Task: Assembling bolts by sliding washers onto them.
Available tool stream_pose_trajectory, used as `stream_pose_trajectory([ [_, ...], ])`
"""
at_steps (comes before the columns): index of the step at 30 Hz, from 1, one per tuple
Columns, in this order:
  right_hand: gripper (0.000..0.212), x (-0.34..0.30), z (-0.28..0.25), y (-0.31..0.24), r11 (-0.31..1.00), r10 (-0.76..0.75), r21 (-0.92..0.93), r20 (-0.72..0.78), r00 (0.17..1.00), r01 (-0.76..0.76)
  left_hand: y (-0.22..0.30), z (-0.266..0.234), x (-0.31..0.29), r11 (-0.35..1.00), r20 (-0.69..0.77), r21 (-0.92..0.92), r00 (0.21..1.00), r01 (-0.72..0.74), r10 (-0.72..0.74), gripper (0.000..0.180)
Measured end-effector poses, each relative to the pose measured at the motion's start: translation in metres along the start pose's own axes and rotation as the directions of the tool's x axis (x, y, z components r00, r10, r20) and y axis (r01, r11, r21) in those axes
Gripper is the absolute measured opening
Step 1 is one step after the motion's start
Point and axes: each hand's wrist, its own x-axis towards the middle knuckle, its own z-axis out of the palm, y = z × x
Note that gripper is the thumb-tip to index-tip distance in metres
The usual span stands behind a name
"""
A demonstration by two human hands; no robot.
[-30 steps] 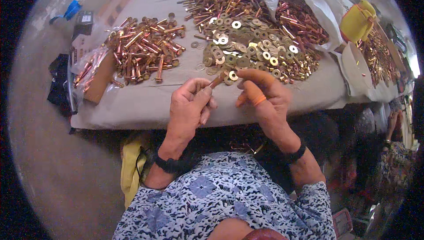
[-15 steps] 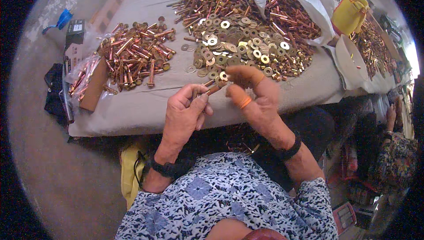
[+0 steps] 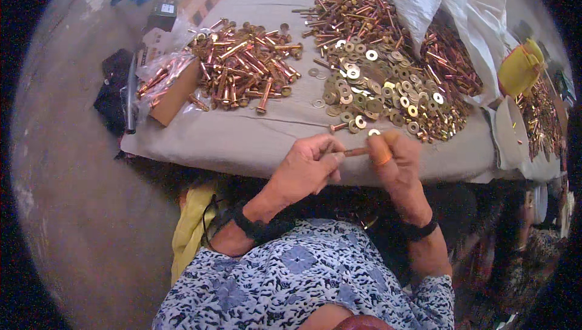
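The left hand (image 3: 310, 167) pinched a bolt (image 3: 354, 151). The right hand (image 3: 399, 163) met its other end. Washers (image 3: 394, 94) lay heaped beyond.

The left hand (image 3: 309, 166) is over the near edge of the surface (image 3: 230, 139), palm turned inward, thumb pinched against the fingers. The right hand (image 3: 397, 160) faces it just beside, over the same edge, blurred, thumb and fingers pointing left. The left forearm (image 3: 233, 239) slants rightward; the right forearm (image 3: 433, 257) stands steeper, leaning slightly left.
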Motion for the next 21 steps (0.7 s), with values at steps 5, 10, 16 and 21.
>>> stream_pose_trajectory([
  [5, 0.03, 0.001, -0.001, 0.003, 0.999, 0.047, 0.027, -0.133, 0.99, -0.044, 0.031, -0.04, 0.031, 0.934, -0.25, 0.206, 0.907, -0.292, 0.339, 0.019],
  [10, 0.022, 0.007, 0.009, 0.005, 1.0, -0.016, 0.003, -0.311, 0.95, 0.018, 0.106, -0.158, 0.036, 0.728, -0.476, 0.571, 0.569, -0.38, 0.671, 0.02],
  [16, 0.014, 0.015, -0.006, 0.008, 0.964, -0.118, -0.265, -0.38, 0.917, 0.014, 0.054, -0.101, 0.03, 0.971, -0.398, 0.069, 0.886, -0.228, 0.237, 0.022],
  [21, 0.012, 0.012, -0.006, 0.007, 0.816, -0.189, -0.564, -0.048, 0.981, 0.13, 0.009, -0.035, 0.008, 0.996, -0.189, -0.067, 0.981, -0.057, 0.044, 0.029],
])
